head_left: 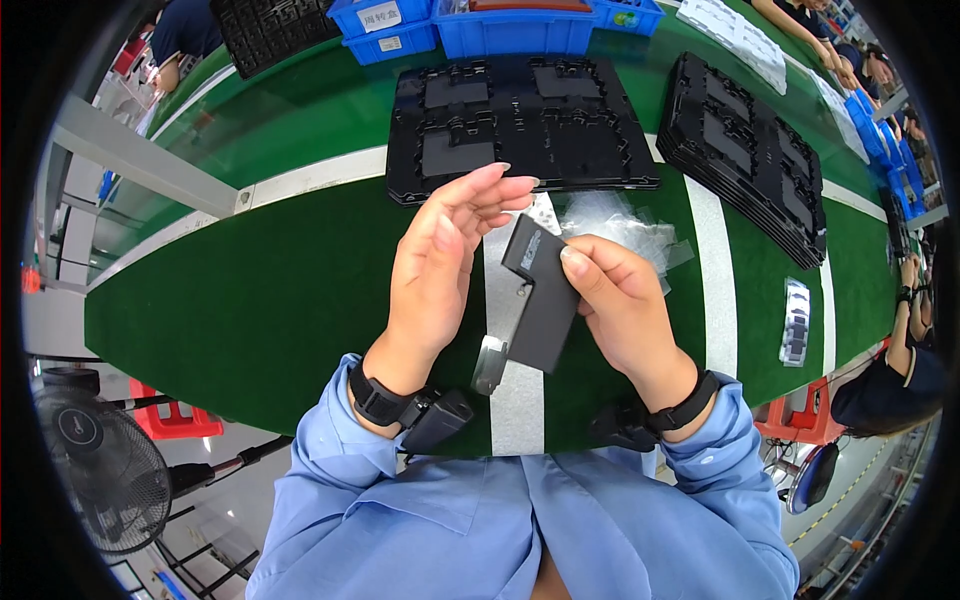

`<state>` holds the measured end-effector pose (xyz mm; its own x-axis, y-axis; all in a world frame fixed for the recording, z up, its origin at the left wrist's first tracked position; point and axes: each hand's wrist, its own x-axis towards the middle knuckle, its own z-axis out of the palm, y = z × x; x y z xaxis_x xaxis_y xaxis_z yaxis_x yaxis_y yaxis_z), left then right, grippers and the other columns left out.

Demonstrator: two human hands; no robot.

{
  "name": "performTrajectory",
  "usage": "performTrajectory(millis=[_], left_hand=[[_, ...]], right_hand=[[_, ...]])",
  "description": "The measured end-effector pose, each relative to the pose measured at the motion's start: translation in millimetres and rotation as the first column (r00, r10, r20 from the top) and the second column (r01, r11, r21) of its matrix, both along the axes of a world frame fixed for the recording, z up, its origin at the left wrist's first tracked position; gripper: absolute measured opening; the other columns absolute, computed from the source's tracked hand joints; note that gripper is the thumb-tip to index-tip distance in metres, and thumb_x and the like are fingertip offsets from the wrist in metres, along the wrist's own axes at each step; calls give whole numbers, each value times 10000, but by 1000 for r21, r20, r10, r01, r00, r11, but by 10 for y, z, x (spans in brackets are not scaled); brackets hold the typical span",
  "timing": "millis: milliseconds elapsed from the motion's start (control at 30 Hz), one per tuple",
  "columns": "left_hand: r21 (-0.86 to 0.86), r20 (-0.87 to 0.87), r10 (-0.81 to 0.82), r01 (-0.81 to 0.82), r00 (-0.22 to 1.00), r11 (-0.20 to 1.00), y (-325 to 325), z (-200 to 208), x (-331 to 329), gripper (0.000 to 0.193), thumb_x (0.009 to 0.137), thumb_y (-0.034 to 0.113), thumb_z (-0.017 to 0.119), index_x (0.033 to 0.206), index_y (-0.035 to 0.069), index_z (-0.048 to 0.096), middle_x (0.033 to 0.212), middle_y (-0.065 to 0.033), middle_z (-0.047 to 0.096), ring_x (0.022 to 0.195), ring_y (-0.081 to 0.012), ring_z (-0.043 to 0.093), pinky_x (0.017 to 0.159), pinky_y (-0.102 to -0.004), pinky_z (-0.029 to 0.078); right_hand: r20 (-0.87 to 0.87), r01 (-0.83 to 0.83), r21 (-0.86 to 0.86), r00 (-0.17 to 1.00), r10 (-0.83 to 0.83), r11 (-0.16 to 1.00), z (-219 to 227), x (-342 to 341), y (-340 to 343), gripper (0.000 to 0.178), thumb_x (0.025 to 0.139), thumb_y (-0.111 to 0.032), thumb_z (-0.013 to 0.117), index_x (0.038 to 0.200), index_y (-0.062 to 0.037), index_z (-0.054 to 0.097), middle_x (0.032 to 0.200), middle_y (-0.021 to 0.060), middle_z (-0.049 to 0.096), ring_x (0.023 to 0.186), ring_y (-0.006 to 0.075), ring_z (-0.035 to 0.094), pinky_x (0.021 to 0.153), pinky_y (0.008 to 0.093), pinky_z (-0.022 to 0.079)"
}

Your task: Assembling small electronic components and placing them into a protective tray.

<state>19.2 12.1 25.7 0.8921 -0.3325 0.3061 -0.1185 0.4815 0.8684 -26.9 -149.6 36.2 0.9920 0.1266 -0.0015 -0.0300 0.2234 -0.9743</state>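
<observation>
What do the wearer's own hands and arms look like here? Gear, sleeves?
Left hand and right hand: no gloves. Black strap on the left wrist and black strap on the right wrist, each with a chunky black module. Light blue sleeves behind the straps. No cables noticeable.

A black fan (85, 470) stands at near left, beside the green counter (250, 300). Blue bins (515, 32) line the far side. Red stools (805, 415) show left and right; a dark-clothed co-worker (890, 400) is at far right.
</observation>
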Motion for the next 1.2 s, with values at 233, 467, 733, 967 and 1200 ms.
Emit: performTrajectory(millis=[233,467,733,967,1200], left_hand=[[170,309,-173,125,935,978,-7,-57,-94,796,642,6,733,1321,1,319,1025,-143,608,926,-156,578,928,-332,355],[193,67,219,-228,973,954,-27,94,-137,542,713,-84,645,1214,-33,447,777,-48,631,734,-70,579,716,-194,434],[199,-16,253,-245,967,949,-25,116,-115,471,750,-40,610,1194,-28,451,873,-102,628,816,-121,592,763,-240,453],[21,-133,-111,115,985,993,22,76,-41,348,790,50,549,1130,-23,537,1258,-185,457,1167,-254,444,954,-368,378],[146,-199,-64,94,978,985,23,193,-63,316,812,40,531,1114,-55,537,1175,-164,531,1084,-221,509,948,-345,381]], right_hand=[[-255,-277,810,628,735,518,-97,46,-84,320,937,-232,346,881,32,517,467,3,372,355,78,325,340,206,258],[-337,-315,217,864,373,924,-41,149,-188,615,936,-457,191,949,45,546,645,137,599,542,202,591,461,238,441],[118,60,-91,992,-49,994,-34,59,-101,188,886,-124,505,961,39,563,816,93,623,716,117,606,598,217,486],[56,7,-37,998,-5,999,-75,71,-122,158,879,-95,515,952,40,552,807,90,621,694,135,618,604,216,493],[86,46,-24,995,-43,999,-85,93,-104,153,873,-102,530,937,34,556,807,94,624,679,133,619,600,212,491]])
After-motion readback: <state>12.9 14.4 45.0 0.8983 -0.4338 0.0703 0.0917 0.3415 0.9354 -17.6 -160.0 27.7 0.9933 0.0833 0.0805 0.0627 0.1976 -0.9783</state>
